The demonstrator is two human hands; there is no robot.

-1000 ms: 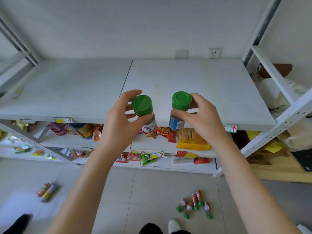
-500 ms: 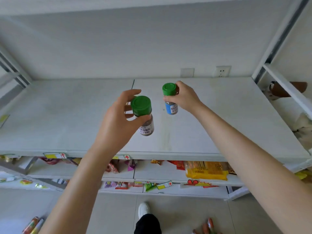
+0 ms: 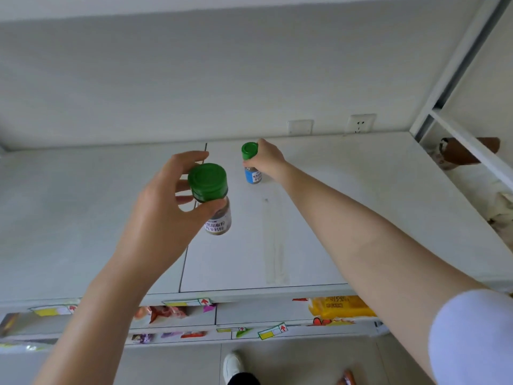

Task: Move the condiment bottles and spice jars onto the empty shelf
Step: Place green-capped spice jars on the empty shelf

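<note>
My left hand point(image 3: 163, 215) grips a green-capped spice jar with a white label point(image 3: 213, 201) by its neck, held in the air above the middle of the white shelf point(image 3: 347, 207). My right hand point(image 3: 266, 159) reaches far back and holds a second green-capped jar with a blue label point(image 3: 251, 163) upright near the shelf's rear; I cannot tell whether its base touches the board. Nothing else stands on this shelf.
A wall with a socket point(image 3: 361, 123) and a blank plate point(image 3: 299, 127) closes the back. A white upright post point(image 3: 455, 68) bounds the right side. Lower shelves hold snack packets, including a yellow pack point(image 3: 338, 307). My shoe point(image 3: 233, 362) shows on the floor.
My right hand has carried the blue-label jar further back over the shelf and lower. The left hand has kept its jar over the shelf's middle. My head has moved closer.
</note>
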